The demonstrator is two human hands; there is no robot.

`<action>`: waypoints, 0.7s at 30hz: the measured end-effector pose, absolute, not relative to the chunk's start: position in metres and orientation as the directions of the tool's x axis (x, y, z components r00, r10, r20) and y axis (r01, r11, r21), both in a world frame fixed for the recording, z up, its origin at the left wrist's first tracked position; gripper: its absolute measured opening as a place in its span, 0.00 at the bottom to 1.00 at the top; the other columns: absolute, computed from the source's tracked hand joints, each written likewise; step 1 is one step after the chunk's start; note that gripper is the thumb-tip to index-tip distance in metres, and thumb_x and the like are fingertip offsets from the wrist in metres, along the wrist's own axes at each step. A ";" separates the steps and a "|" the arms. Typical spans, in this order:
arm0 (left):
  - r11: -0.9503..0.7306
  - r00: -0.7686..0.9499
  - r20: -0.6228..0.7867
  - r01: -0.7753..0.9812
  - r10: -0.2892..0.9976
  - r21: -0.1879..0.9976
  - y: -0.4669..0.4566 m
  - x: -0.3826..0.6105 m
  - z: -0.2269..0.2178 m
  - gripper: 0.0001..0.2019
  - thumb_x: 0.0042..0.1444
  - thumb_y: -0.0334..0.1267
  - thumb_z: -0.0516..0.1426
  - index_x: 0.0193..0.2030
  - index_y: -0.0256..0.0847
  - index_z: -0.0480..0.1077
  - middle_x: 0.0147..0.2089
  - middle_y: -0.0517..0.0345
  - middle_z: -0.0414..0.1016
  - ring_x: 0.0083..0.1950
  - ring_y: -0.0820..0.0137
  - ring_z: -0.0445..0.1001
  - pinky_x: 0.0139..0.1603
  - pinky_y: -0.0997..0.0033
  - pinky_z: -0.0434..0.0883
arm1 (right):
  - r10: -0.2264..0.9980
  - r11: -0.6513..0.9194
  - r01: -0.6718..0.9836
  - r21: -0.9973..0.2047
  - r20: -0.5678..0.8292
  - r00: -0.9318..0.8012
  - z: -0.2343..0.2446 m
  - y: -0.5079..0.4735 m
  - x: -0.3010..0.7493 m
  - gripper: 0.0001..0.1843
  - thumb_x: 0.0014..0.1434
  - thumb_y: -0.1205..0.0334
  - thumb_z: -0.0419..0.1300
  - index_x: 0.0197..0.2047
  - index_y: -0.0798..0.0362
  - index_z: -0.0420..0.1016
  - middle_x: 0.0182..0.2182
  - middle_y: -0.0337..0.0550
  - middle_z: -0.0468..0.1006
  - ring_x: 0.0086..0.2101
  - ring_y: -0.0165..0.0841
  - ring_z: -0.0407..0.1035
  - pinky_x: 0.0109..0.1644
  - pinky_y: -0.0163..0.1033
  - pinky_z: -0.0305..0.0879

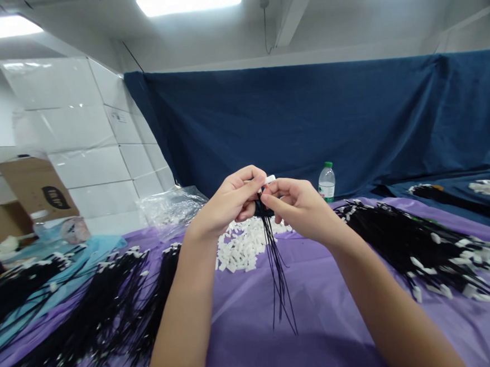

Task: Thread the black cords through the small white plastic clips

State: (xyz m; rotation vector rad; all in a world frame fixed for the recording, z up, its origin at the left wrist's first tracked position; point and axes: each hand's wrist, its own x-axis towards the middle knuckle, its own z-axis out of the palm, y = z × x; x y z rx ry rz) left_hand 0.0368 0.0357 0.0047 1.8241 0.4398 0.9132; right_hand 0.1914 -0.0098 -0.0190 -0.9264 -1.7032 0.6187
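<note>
At the centre, my left hand (239,195) is closed, thumb and fingers pinching a small white plastic piece (270,179). Close against it, my right hand (292,202) is also closed, its thumb and forefinger gripping the top of a bunch of thin black cords (276,271). The cords hang down loose between both hands. The fingers partly hide where the cords meet the white piece. Just behind and below the hands lies a heap of small white plastic pieces (239,248) on the purple cloth (321,312).
Black cords with white ends lie in piles to the left (98,305) and right (404,239). A green-capped bottle (326,183) stands behind the right hand. Crumpled clear plastic (171,208), white boxes (96,166) and a cardboard box (39,184) are at the left; a dark blue curtain (299,118) hangs behind.
</note>
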 end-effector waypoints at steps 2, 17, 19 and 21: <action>-0.428 0.652 0.389 -0.108 0.651 0.897 0.036 0.036 0.004 0.13 0.60 0.47 0.54 0.33 0.40 0.60 0.28 0.66 0.62 0.15 0.87 0.52 0.14 0.82 0.45 | 0.823 0.568 0.285 -0.772 0.543 -0.167 -0.020 -0.009 0.192 0.11 0.61 0.56 0.55 0.35 0.56 0.70 0.22 0.35 0.66 0.18 0.21 0.55 0.18 0.29 0.47; -0.439 0.528 0.418 -0.094 0.739 0.894 0.041 0.024 0.008 0.13 0.59 0.47 0.56 0.32 0.41 0.61 0.22 0.68 0.45 0.16 0.84 0.43 0.14 0.82 0.44 | 0.826 0.318 -0.199 -0.927 0.374 -0.421 -0.018 -0.002 0.208 0.07 0.61 0.58 0.54 0.42 0.49 0.60 0.25 0.32 0.55 0.21 0.23 0.50 0.27 0.32 0.56; -0.430 0.468 0.424 -0.101 0.775 0.897 0.046 0.021 0.009 0.12 0.58 0.46 0.57 0.32 0.41 0.61 0.22 0.69 0.44 0.16 0.84 0.43 0.14 0.82 0.45 | 0.836 0.324 -0.242 -0.915 0.396 -0.380 -0.014 -0.001 0.219 0.07 0.60 0.57 0.51 0.42 0.48 0.61 0.27 0.34 0.56 0.22 0.25 0.51 0.27 0.34 0.57; -0.417 0.427 0.422 -0.111 0.800 0.902 0.050 0.018 0.010 0.12 0.57 0.45 0.58 0.31 0.41 0.61 0.22 0.68 0.45 0.16 0.84 0.43 0.14 0.82 0.44 | 0.848 0.409 -0.223 -0.885 0.458 -0.266 -0.010 0.000 0.229 0.07 0.59 0.57 0.50 0.41 0.47 0.61 0.30 0.37 0.58 0.24 0.27 0.54 0.29 0.35 0.58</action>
